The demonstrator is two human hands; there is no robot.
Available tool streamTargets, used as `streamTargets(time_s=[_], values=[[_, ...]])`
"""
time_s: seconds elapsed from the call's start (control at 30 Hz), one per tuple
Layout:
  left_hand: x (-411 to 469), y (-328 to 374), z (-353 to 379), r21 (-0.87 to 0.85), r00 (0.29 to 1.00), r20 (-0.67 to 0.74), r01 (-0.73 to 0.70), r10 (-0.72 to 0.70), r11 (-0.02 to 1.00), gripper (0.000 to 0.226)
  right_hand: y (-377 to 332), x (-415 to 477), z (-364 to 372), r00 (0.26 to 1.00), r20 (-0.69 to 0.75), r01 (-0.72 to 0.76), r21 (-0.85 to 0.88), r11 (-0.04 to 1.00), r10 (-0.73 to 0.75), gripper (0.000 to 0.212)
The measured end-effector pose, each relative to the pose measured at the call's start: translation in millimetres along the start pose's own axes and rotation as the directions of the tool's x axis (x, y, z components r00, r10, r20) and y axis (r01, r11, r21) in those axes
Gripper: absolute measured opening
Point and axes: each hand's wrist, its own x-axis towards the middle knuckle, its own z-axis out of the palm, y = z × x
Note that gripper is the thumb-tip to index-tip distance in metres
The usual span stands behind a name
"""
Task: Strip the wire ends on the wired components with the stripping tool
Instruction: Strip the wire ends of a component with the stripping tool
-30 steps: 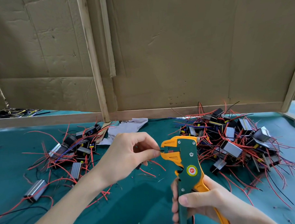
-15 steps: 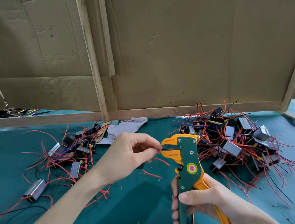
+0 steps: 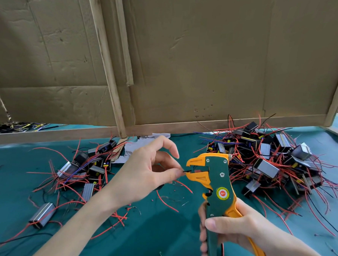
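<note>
Lifting its forefinger since before, our left hand (image 3: 143,173) pinches the black wire (image 3: 186,170) into the stripping tool (image 3: 218,178) gripped in our right hand (image 3: 235,233); we should squeeze steadily, wire held straight.

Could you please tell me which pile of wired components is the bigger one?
The right pile, beyond the stripping tool: it is heaped with many components, while the left pile is sparse and flat.
</note>
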Motion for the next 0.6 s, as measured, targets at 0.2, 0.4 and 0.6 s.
streamTargets(time_s=[0.2,0.4,0.6], values=[[0.3,0.4,0.7,-0.006,1.0,0.006,-0.006,0.006,1.0,0.029,5.2,-1.3,-2.0,0.998,-0.058,-0.039,-0.018,0.999,0.037,0.035],[4.4,-8.8,-0.3,-0.014,0.999,0.031,0.018,-0.017,1.0,0.032,16.0,3.5,11.2,0.973,-0.226,-0.049,0.005,0.999,0.049,0.042],[16.4,-18.7,4.7,0.174,0.993,-0.112,0.066,-0.046,0.983,0.024,19.5,11.5,16.7,0.998,-0.063,0.002,0.326,0.945,0.019,0.023]])
